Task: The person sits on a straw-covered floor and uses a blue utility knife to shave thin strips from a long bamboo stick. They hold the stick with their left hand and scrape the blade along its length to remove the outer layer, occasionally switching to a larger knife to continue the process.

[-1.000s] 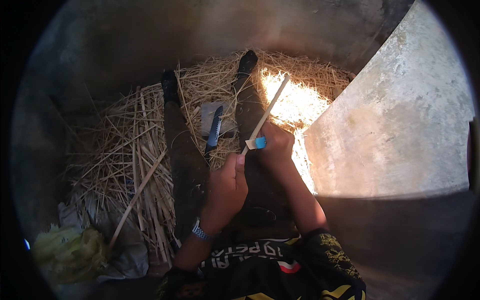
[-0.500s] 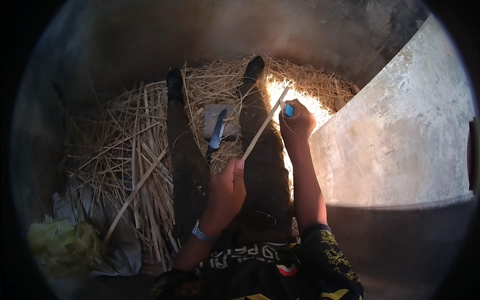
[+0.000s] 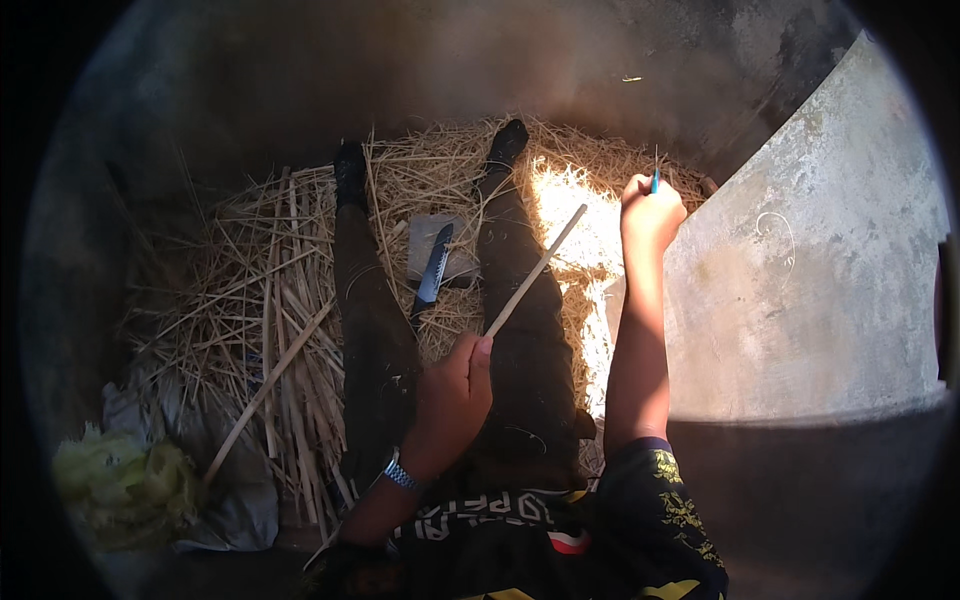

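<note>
My left hand (image 3: 452,398), with a metal watch on its wrist, is closed round the lower end of a slim pale wooden stick (image 3: 538,272). The stick slants up and right over my right leg. Farther right, my right hand (image 3: 652,215) is closed on a small blue-handled knife (image 3: 656,182); its thin blade points up, apart from the stick. A thin curled shaving (image 3: 776,240) shows against the pale wall. Between my legs a larger serrated knife (image 3: 434,268) lies across a grey block (image 3: 462,262).
Straw and shavings (image 3: 430,160) cover the floor round my outstretched legs (image 3: 372,300). A pile of long sticks (image 3: 285,340) lies left, beside a yellow-green bundle (image 3: 125,488) and a grey sheet (image 3: 245,505). A concrete wall (image 3: 790,300) rises close on the right.
My right hand has swung up and right, away from the stick, with the blue-handled knife. Loose shavings now show near the walls. The stick's far end has tipped slightly right and down.
</note>
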`<act>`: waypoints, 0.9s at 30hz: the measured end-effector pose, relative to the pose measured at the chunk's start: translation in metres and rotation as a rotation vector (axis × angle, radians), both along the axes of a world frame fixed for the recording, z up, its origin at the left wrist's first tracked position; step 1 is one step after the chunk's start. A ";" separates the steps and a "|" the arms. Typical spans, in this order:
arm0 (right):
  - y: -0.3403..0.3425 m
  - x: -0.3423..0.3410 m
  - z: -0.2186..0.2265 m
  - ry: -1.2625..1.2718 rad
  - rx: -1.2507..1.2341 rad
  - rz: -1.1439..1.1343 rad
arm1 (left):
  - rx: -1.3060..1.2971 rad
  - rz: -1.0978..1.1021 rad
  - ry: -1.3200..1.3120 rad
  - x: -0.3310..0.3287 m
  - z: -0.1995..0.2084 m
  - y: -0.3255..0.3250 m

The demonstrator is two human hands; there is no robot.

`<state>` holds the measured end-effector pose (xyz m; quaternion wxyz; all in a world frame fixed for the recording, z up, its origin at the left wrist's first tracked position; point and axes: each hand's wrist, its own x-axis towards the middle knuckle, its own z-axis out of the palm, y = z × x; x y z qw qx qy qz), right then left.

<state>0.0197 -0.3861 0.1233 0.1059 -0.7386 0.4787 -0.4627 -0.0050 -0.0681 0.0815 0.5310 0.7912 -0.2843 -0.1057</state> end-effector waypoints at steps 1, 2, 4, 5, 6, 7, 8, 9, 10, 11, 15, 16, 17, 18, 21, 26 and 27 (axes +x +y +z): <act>0.023 -0.005 0.000 -0.067 0.087 0.229 | -0.020 0.014 -0.001 0.004 -0.001 0.001; 0.044 -0.008 -0.012 -0.078 0.066 0.354 | -0.037 0.030 0.002 0.009 -0.005 0.001; 0.083 -0.025 -0.022 0.244 0.174 0.456 | -0.042 0.052 0.000 0.011 -0.008 -0.001; 0.096 -0.033 -0.034 0.358 0.026 0.529 | -0.030 0.056 -0.015 0.007 -0.006 -0.004; 0.107 -0.037 -0.043 0.411 -0.090 0.574 | -0.028 0.058 -0.034 0.007 -0.003 -0.006; 0.113 -0.039 -0.065 0.365 -0.149 0.592 | -0.032 0.056 -0.036 0.007 -0.005 -0.006; 0.122 -0.041 -0.073 0.348 -0.146 0.648 | -0.036 0.061 -0.043 0.009 -0.007 -0.007; 0.131 -0.041 -0.078 0.337 -0.165 0.674 | -0.041 0.068 -0.053 0.012 -0.009 -0.007; 0.137 -0.040 -0.082 0.324 -0.183 0.699 | -0.037 0.076 -0.068 0.012 -0.005 -0.007; 0.134 -0.037 -0.084 0.331 -0.228 0.689 | -0.029 0.083 -0.079 0.011 0.001 -0.006; 0.098 -0.010 -0.085 0.319 -0.483 0.613 | -0.043 0.124 -0.179 0.012 -0.008 -0.010; 0.087 -0.001 -0.078 0.366 -0.349 0.507 | -0.004 0.096 -0.173 0.007 -0.008 -0.007; 0.059 0.013 -0.049 0.390 -0.062 0.197 | 0.024 0.067 -0.160 -0.002 -0.009 -0.002; 0.020 0.009 -0.024 0.187 0.145 -0.072 | 0.042 0.024 -0.142 -0.012 -0.010 -0.001; -0.009 0.001 0.010 0.114 0.053 -0.081 | -0.033 0.087 -0.196 -0.011 -0.010 0.002; 0.085 -0.026 -0.015 0.344 0.048 0.429 | -0.217 0.057 0.208 0.028 -0.006 -0.003; 0.096 -0.031 -0.029 0.362 -0.025 0.510 | -0.238 0.029 0.214 0.029 -0.012 -0.004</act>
